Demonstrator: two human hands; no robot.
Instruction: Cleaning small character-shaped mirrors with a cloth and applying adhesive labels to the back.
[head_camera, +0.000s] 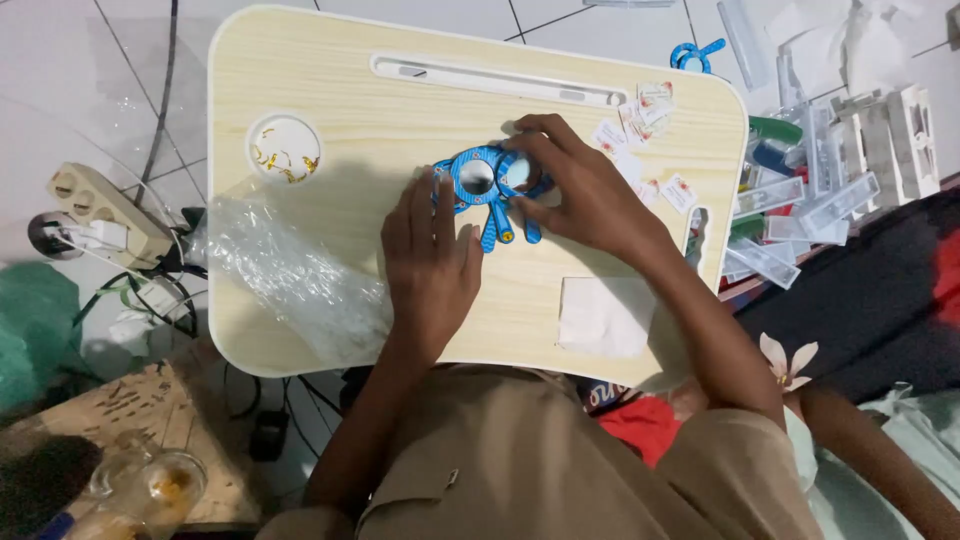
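A blue plastic toy (487, 190) with two round openings and short legs is being worked on at the middle of the pale wooden tabletop (320, 110); judging by the loose paper stickers (640, 130) lying just beside it, the work is being only partly done. It is being pinched at one ring by the right hand (580, 190), fingers curled closed, and pressed flat by the left hand (430, 260), fingers extended. A crumpled clear plastic bag (285, 275) is lying at the left
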